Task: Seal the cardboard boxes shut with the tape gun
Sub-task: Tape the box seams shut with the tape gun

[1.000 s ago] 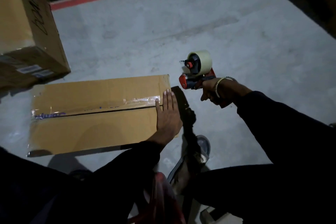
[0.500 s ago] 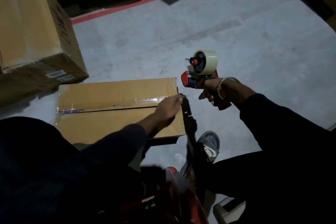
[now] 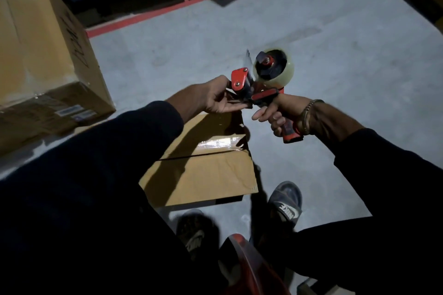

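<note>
R hand (image 3: 285, 115) grips tape gun (image 3: 262, 79) by its handle, held up off the floor above the flat cardboard box (image 3: 206, 175), w/ strip already on its seam. L hand (image 3: 215, 99) pinches at gun's front end, prob. freeing the tape end for next pass.

Grey concrete floor (image 3: 311, 60) with red line (image 3: 167, 11), taped flat cardboard box (image 3: 211, 175) (partly hidden), larger box (image 3: 43, 55) beside it
</note>
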Action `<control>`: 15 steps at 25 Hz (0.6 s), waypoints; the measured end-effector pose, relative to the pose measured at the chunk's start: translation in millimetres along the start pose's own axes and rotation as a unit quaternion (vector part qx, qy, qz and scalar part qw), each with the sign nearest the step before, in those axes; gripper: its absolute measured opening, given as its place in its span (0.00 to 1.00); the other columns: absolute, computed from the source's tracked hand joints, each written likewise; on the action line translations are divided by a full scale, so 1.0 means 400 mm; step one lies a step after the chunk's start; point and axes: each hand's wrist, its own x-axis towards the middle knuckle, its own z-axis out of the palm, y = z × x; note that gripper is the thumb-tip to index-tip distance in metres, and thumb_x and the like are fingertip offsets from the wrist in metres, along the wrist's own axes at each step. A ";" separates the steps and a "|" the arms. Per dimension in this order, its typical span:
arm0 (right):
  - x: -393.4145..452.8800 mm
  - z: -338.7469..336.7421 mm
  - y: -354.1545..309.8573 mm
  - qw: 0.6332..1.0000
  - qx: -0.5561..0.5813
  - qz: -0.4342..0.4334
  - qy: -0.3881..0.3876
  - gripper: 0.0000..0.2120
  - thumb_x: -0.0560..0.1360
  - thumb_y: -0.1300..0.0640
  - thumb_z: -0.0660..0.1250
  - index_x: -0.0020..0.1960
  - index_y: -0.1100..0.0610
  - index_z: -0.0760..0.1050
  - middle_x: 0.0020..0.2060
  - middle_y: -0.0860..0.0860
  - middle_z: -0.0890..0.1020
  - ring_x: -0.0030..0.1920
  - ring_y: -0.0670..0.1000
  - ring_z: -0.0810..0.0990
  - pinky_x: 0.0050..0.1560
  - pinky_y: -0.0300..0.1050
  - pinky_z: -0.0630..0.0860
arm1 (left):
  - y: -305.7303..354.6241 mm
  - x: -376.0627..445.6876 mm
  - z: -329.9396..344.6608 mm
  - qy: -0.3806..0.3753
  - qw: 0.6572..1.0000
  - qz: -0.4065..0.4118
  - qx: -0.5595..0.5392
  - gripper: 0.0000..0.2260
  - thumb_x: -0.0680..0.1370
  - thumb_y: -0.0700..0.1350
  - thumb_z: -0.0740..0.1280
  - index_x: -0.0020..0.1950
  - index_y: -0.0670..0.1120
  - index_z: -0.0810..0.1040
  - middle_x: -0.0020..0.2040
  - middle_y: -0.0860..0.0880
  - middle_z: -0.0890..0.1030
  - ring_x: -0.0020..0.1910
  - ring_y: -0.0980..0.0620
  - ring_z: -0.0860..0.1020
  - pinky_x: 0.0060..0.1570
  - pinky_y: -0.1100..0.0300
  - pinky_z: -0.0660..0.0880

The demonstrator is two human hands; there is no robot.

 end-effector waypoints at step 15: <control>-0.050 -0.070 0.076 0.996 0.001 -0.070 0.055 0.11 0.76 0.68 0.60 0.53 0.61 0.78 0.24 0.47 0.60 0.24 0.46 0.57 0.28 0.39 0.62 | 0.050 0.010 0.065 0.101 0.956 0.004 0.275 0.08 0.83 0.33 0.65 0.53 0.36 0.84 0.52 0.45 0.88 0.40 0.58 0.86 0.34 0.69 0.80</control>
